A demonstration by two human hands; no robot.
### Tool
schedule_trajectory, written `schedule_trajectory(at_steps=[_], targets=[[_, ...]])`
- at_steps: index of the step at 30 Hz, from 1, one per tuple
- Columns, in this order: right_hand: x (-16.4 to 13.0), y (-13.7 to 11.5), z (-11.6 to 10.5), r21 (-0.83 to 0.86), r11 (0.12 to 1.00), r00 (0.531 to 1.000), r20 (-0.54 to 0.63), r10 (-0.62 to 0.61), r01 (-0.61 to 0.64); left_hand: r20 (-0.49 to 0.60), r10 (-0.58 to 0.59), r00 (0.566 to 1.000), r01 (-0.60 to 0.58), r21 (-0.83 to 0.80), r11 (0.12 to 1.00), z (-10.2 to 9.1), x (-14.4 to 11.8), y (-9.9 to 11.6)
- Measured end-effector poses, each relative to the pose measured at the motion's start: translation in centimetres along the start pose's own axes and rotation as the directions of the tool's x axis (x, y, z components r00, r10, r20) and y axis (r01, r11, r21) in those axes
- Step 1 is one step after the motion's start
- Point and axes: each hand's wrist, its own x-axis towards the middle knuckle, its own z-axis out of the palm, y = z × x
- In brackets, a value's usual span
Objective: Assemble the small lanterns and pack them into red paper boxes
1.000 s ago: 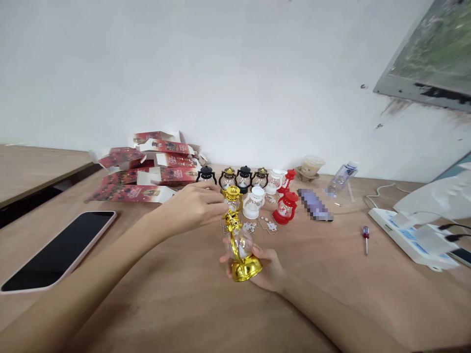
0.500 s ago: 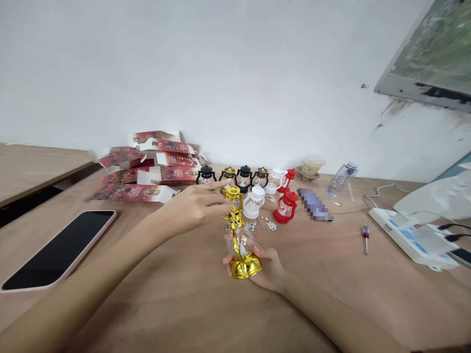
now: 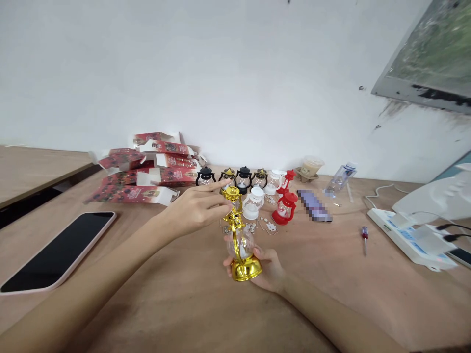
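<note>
The near gold lantern (image 3: 246,270), held tilted over the worktop (image 3: 176,304)
The grip of the right hand (image 3: 271,272) wraps around it; the left hand (image 3: 195,211) is at its top, and I cannot tell whether that grip pinches. A second gold lantern (image 3: 232,192) stands just beyond, left of a white lantern (image 3: 253,202).

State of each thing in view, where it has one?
Nearest gold lantern: held in right hand, tilted.
Left hand: at that lantern's top; grip unclear.
Red boxes: piled, some flaps open.
Pink-edged phone: face up, screen dark.
Front white lantern: standing.
Front red lantern: standing.
Power strip: plugs in it.
Screwdriver: lying on the table.
</note>
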Motion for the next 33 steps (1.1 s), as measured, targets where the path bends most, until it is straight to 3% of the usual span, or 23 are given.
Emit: schedule_trajectory(at_steps=[16,20,22,24,27,29,31,33], targets=[[0.05,0.01,-0.14,0.025,1.000,1.000,-0.015,-0.013,0.013,-0.002,-0.042,0.999,0.042,-0.035,0.999,-0.08,-0.09,-0.14],[0.23,0.16,-0.22,0.004,0.999,0.998,-0.053,-0.039,0.039,0.046,-0.035,0.998,0.038,-0.059,0.998,0.13,-0.12,-0.50],[0.27,0.22,-0.15,-0.011,0.997,0.995,-0.075,-0.073,0.072,0.124,-0.088,0.988,0.103,-0.118,0.988,0.20,-0.15,-0.58],[0.25,0.27,-0.03,-0.019,0.995,0.991,-0.088,-0.097,0.096,0.288,-0.178,0.941,0.250,-0.238,0.939,0.08,-0.13,-0.57],[0.17,0.30,0.19,-0.032,0.995,0.993,-0.072,-0.095,0.093,0.595,-0.224,0.772,0.532,-0.411,0.740,-0.30,-0.01,-0.55],[0.10,0.28,0.28,-0.043,0.995,0.995,-0.055,-0.088,0.085,0.688,-0.197,0.698,0.637,-0.471,0.610,-0.42,-0.01,-0.59],[0.04,0.26,0.30,-0.048,0.996,0.996,-0.049,-0.079,0.077,0.700,-0.155,0.697,0.654,-0.532,0.538,-0.31,-0.17,-0.67],[0.00,0.27,0.26,-0.047,0.997,0.996,-0.053,-0.070,0.068,0.686,-0.085,0.723,0.631,-0.605,0.487,-0.05,-0.44,-0.73]])
